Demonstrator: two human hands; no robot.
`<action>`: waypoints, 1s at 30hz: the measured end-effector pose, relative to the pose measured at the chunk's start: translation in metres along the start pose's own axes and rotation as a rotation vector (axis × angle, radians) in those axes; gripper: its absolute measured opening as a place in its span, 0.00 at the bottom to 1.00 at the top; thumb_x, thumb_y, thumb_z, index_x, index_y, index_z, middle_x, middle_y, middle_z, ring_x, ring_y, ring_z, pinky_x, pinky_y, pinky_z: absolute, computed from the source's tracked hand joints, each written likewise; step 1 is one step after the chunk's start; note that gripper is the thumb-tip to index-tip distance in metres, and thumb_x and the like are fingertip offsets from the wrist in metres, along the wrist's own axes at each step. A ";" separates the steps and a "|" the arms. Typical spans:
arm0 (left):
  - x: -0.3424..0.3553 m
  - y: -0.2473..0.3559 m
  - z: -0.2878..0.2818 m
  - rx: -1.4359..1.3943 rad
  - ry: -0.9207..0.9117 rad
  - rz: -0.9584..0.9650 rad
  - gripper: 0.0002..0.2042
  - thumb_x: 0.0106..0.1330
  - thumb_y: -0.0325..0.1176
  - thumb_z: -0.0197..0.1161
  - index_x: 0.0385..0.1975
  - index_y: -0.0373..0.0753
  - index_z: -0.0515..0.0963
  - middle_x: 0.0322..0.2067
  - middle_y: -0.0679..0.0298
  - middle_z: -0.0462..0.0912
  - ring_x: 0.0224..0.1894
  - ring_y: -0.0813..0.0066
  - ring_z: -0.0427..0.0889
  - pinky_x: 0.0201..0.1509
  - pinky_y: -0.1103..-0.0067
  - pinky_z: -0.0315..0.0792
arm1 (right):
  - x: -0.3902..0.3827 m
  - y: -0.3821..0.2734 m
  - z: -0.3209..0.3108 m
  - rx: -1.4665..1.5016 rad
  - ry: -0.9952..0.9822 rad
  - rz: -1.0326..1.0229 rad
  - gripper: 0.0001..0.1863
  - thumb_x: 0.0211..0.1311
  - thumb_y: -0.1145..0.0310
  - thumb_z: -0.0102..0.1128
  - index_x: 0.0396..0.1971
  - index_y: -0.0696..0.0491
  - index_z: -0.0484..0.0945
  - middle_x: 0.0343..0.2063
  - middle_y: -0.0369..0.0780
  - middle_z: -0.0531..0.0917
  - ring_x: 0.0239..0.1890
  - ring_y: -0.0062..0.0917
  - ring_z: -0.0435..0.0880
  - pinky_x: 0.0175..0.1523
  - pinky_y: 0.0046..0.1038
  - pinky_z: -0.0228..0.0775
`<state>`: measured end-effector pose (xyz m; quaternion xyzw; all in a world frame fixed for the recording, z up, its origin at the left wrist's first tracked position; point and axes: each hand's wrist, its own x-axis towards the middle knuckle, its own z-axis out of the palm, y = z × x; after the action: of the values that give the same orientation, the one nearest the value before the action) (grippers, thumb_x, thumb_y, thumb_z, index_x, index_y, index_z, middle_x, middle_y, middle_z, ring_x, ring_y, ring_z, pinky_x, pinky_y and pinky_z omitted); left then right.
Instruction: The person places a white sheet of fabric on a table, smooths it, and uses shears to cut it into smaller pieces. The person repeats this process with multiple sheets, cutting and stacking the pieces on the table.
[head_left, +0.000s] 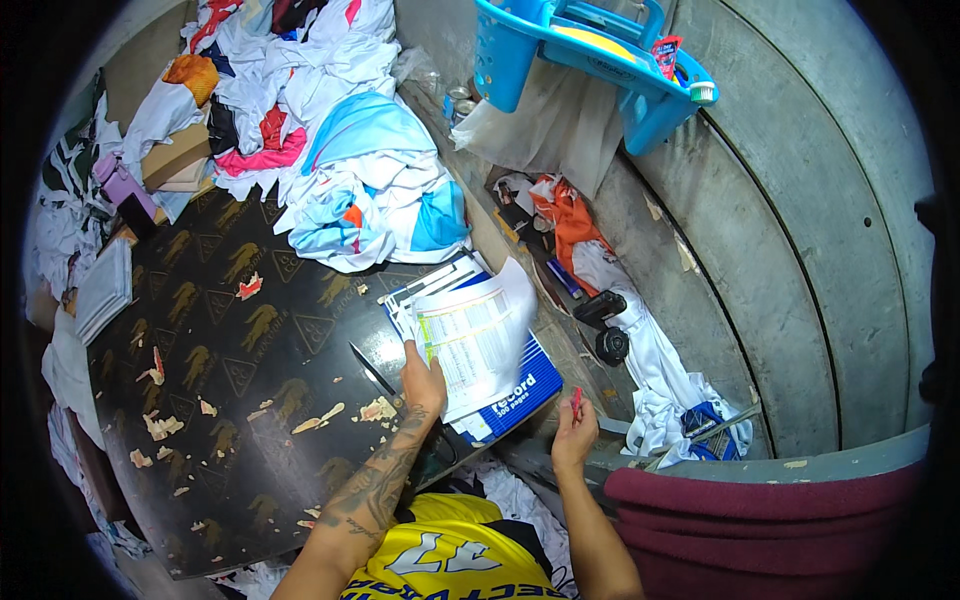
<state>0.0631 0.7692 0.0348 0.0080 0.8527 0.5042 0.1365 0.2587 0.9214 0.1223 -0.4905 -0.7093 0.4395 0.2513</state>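
Observation:
My left hand (424,382) grips the left edge of some printed sheets of paper (478,345). Their far right corner curls upward. Beneath them lies a blue and white record book (528,385) at the table's right edge, with more papers under its far end. My right hand (574,436), past the table's right edge, is closed around a slim red pen-like thing (576,398); most of it is hidden by the fingers. Beside my left wrist rests a dark pointed blade (372,368), partly covered by the forearm.
Peeling scraps (163,426) are scattered over the dark patterned table (240,400). White and blue garments (380,190) are heaped at its far end. A blue plastic basket (510,60) hangs at the upper right. Cloths and a black round object (611,346) lie along the corrugated wall (800,230).

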 end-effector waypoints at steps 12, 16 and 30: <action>-0.008 -0.038 -0.140 -0.023 0.007 0.199 0.25 0.70 0.27 0.70 0.65 0.33 0.71 0.35 0.58 0.85 0.36 0.68 0.86 0.44 0.71 0.80 | 0.039 -0.060 0.102 -0.581 -0.219 -0.599 0.15 0.69 0.70 0.67 0.52 0.58 0.82 0.48 0.51 0.82 0.47 0.51 0.83 0.54 0.48 0.76; -0.058 -0.106 -0.242 -0.017 0.098 0.157 0.21 0.72 0.26 0.68 0.62 0.35 0.74 0.40 0.56 0.85 0.43 0.66 0.84 0.49 0.69 0.80 | -0.008 -0.061 0.095 -0.484 -0.176 -0.730 0.16 0.71 0.68 0.65 0.56 0.56 0.80 0.46 0.50 0.82 0.51 0.50 0.81 0.55 0.49 0.76; -0.145 -0.148 -0.304 0.679 -0.225 0.398 0.44 0.70 0.49 0.68 0.81 0.39 0.58 0.83 0.46 0.49 0.85 0.41 0.42 0.84 0.41 0.34 | -0.188 -0.004 0.115 -0.627 -0.242 -0.562 0.31 0.59 0.69 0.69 0.63 0.58 0.73 0.56 0.52 0.75 0.59 0.50 0.75 0.65 0.48 0.71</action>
<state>0.1481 0.4131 0.0779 0.2725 0.9322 0.2067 0.1185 0.2399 0.7055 0.0842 -0.2758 -0.9387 0.1719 0.1151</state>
